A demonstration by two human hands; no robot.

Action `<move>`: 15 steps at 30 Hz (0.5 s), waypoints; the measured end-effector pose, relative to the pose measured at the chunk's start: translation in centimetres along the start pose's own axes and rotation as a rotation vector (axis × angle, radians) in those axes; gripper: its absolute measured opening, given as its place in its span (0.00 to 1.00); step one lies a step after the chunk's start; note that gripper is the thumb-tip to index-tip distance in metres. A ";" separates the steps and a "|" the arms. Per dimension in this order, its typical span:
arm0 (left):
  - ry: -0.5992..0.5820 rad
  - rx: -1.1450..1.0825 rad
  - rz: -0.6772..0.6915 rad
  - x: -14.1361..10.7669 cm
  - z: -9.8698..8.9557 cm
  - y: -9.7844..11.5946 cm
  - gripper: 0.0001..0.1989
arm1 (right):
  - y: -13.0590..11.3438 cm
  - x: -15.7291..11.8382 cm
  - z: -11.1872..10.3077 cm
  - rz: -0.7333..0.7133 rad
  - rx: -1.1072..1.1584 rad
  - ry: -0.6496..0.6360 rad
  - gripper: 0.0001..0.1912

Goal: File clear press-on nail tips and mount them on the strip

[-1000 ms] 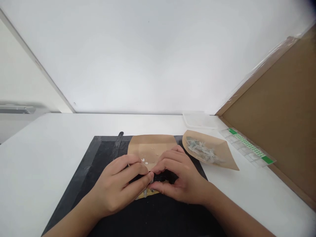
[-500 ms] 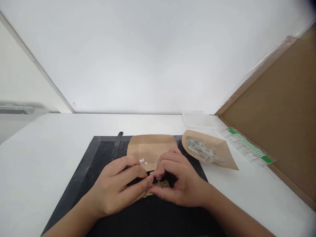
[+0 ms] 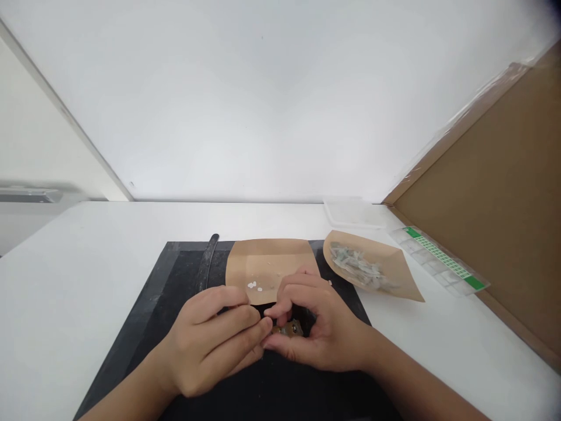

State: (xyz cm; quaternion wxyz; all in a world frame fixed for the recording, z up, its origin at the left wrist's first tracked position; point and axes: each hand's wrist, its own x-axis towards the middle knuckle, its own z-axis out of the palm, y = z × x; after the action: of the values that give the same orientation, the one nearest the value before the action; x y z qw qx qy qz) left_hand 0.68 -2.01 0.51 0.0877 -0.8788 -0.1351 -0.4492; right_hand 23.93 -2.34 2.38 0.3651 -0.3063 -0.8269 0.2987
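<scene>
My left hand (image 3: pixel 219 339) and my right hand (image 3: pixel 319 324) meet fingertip to fingertip over a black mat (image 3: pixel 263 392). A small brownish piece with a shiny round spot (image 3: pixel 294 328) shows between my right thumb and fingers; most of it is hidden. My left fingers are pressed together at its left end, and what they pinch is too small to make out. Just beyond my hands lies a brown paper tray (image 3: pixel 272 248) with a few small white bits (image 3: pixel 252 285) in it.
Right of the paper tray, a second paper tray (image 3: pixel 405 275) holds several clear packets (image 3: pixel 357 266). Farther right lies a clear compartment box with a green strip (image 3: pixel 442 260). A clear lid (image 3: pixel 353 213) is at the back, and a black strip-like tool (image 3: pixel 208 260) at the mat's left.
My left hand has moved slightly down and toward me. More of the brownish piece shows at my right hand, while the yellowish edge below my fingertips is no longer visible.
</scene>
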 end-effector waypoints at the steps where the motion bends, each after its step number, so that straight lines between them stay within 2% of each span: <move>1: 0.007 0.006 -0.002 0.0 0.0 0.1 0.05 | -0.1 0.0 0.0 0.003 0.001 -0.006 0.14; 5: 0.006 0.035 -0.047 0.2 -0.4 0.4 0.04 | -0.3 0.1 -0.1 0.018 0.016 -0.038 0.13; 8: -0.011 0.064 -0.029 0.4 -0.8 0.7 0.05 | -0.4 0.0 -0.2 0.029 0.044 -0.053 0.13; 13: -0.042 0.087 -0.096 0.7 -1.1 1.1 0.09 | -0.5 -0.1 0.0 0.035 0.078 -0.052 0.13; 15: -0.035 0.070 -0.048 0.8 -1.0 1.1 0.11 | -0.5 -0.1 0.0 0.025 0.090 -0.048 0.13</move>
State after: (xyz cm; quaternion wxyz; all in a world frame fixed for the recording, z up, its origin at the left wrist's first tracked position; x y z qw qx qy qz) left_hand 0.72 -3.18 1.73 0.1053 -0.8795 -0.1732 -0.4306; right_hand 23.87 -2.75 2.66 0.3549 -0.2927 -0.8172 0.3474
